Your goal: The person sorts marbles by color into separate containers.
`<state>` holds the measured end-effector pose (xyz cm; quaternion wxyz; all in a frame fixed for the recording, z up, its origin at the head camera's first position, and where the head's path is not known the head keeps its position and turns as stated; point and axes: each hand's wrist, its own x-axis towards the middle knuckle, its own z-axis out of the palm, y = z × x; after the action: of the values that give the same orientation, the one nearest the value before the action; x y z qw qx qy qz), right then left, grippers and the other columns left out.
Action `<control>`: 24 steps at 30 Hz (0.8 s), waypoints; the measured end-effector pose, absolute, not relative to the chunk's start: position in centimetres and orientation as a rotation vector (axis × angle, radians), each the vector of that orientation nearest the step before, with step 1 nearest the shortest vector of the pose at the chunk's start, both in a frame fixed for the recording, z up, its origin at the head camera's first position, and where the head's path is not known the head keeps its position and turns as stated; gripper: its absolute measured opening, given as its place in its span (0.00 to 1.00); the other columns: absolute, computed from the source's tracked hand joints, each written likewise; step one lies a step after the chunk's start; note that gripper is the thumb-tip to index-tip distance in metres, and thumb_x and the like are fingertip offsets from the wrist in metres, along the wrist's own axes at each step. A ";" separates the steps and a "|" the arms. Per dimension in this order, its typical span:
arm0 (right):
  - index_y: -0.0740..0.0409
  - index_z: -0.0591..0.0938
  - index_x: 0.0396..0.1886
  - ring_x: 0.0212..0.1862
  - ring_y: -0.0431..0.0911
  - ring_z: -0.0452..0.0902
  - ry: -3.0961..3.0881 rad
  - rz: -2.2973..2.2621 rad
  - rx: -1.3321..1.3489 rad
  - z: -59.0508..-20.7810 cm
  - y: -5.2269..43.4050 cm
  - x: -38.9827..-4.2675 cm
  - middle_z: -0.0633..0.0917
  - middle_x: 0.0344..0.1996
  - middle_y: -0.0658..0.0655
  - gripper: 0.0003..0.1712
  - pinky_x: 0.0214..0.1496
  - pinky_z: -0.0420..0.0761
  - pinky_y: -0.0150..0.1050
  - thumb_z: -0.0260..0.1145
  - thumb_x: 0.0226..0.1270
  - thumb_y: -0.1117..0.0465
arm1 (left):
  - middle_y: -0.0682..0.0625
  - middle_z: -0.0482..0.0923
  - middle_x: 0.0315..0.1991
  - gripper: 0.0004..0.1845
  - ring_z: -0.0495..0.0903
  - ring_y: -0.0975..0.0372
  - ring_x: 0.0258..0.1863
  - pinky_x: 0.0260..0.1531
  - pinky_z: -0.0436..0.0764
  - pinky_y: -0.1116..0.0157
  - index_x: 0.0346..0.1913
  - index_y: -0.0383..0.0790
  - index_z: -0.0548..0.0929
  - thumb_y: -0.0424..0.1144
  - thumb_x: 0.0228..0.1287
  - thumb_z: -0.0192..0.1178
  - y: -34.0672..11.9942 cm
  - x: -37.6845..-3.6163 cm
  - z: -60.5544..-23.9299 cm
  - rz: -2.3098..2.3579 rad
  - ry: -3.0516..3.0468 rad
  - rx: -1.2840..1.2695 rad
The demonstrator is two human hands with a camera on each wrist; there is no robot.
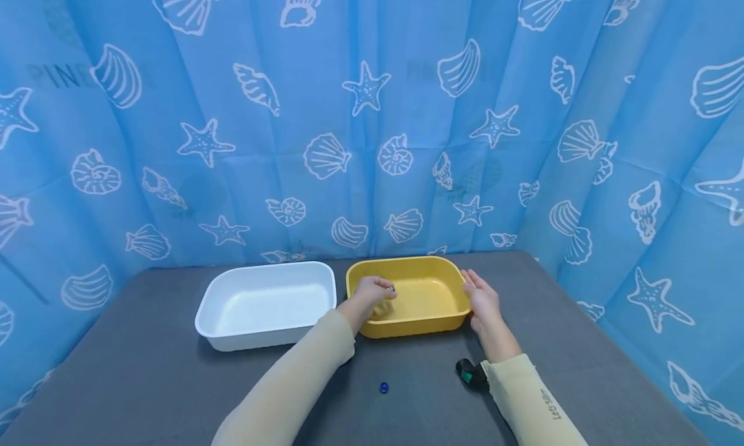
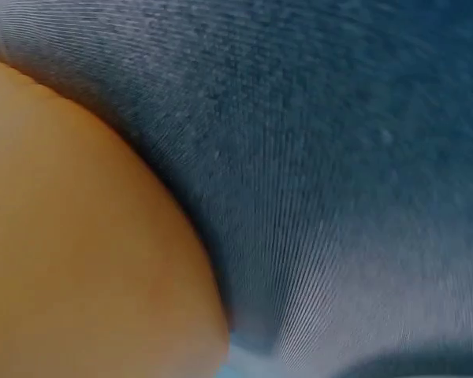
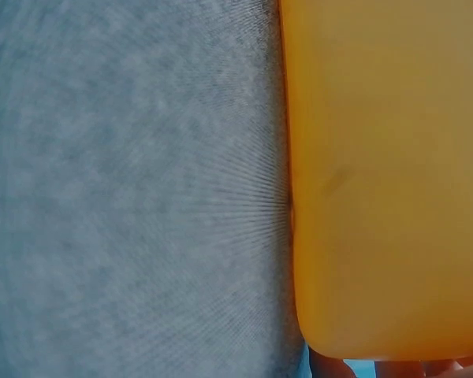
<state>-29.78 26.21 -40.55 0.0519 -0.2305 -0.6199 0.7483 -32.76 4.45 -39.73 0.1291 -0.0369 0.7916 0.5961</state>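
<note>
My left hand [image 1: 372,292] reaches over the yellow basin [image 1: 430,293], with a small dark round thing [image 1: 392,288] pinched at its fingertips. What that thing is I cannot tell; the fingers cover most of it. At the basin's right side, my right hand [image 1: 484,301] rests against the wall and rim with its fingers fairly straight. The right wrist view has the basin's outer wall [image 3: 394,181] filling its right half, and some fingertips [image 3: 398,368] show beyond its lower end. A small blue marble [image 1: 383,387] lies on the grey cloth in front of the basin.
A white basin [image 1: 235,339] stands left of the yellow one, close to the left forearm. Grey cloth [image 1: 145,368] covers the table. A black strap-like piece with a green patch [image 1: 469,374] sits by the right cuff. Blue shell-patterned curtains [image 1: 372,175] hang behind and at both sides.
</note>
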 end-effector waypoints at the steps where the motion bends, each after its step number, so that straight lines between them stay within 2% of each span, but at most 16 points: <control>1: 0.52 0.54 0.77 0.74 0.45 0.53 -1.890 2.275 -0.702 -40.6 26.2 -29.8 0.60 0.74 0.52 0.30 0.72 0.56 0.42 0.46 0.80 0.61 | 0.42 0.79 0.47 0.11 0.77 0.51 0.47 0.49 0.77 0.54 0.43 0.32 0.84 0.28 0.57 0.68 4.5 -32.9 -39.9 1.717 2.301 -0.126; 6: 0.52 0.54 0.78 0.74 0.45 0.53 -1.902 2.261 -0.699 -40.5 26.2 -29.8 0.61 0.74 0.52 0.30 0.72 0.56 0.41 0.46 0.80 0.61 | 0.45 0.81 0.42 0.08 0.77 0.56 0.38 0.41 0.78 0.60 0.40 0.35 0.85 0.29 0.56 0.69 4.8 -33.1 -40.2 1.557 2.370 -0.187; 12: 0.52 0.54 0.77 0.74 0.45 0.54 -1.885 2.271 -0.694 -40.6 26.1 -29.8 0.61 0.74 0.52 0.30 0.72 0.56 0.41 0.46 0.80 0.61 | 0.52 0.84 0.48 0.12 0.77 0.63 0.44 0.45 0.77 0.70 0.46 0.44 0.89 0.37 0.58 0.70 5.2 -33.5 -39.9 0.951 2.657 -0.020; 15: 0.52 0.54 0.77 0.74 0.44 0.54 -1.880 2.272 -0.697 -40.5 26.0 -29.8 0.61 0.74 0.52 0.30 0.72 0.56 0.41 0.47 0.80 0.61 | 0.53 0.83 0.50 0.13 0.76 0.64 0.45 0.41 0.76 0.74 0.47 0.46 0.89 0.38 0.59 0.69 5.3 -33.6 -39.8 0.820 2.692 0.012; 19: 0.52 0.54 0.77 0.74 0.44 0.54 -1.876 2.271 -0.692 -40.4 26.0 -29.7 0.61 0.74 0.52 0.30 0.72 0.56 0.40 0.47 0.80 0.62 | 0.50 0.83 0.48 0.13 0.75 0.62 0.40 0.31 0.76 0.72 0.46 0.42 0.88 0.31 0.56 0.69 5.3 -33.7 -39.8 1.038 2.626 -0.099; 22: 0.53 0.54 0.78 0.74 0.45 0.53 -1.876 2.274 -0.684 -40.4 26.1 -29.7 0.60 0.74 0.52 0.30 0.72 0.56 0.41 0.46 0.80 0.62 | 0.46 0.81 0.47 0.13 0.76 0.58 0.40 0.34 0.78 0.68 0.46 0.36 0.86 0.26 0.56 0.67 5.2 -33.6 -40.0 1.418 2.473 -0.232; 24: 0.53 0.53 0.78 0.74 0.45 0.53 -1.880 2.276 -0.683 -40.4 26.1 -29.6 0.60 0.74 0.52 0.30 0.72 0.56 0.41 0.46 0.80 0.62 | 0.42 0.80 0.48 0.14 0.77 0.54 0.44 0.41 0.79 0.63 0.47 0.32 0.84 0.24 0.56 0.66 5.0 -33.8 -40.1 1.615 2.378 -0.256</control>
<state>-29.59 26.09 -40.40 0.0558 -0.2250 -0.6194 0.7500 -33.76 4.99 -40.14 0.1277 -0.0879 0.8172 0.5551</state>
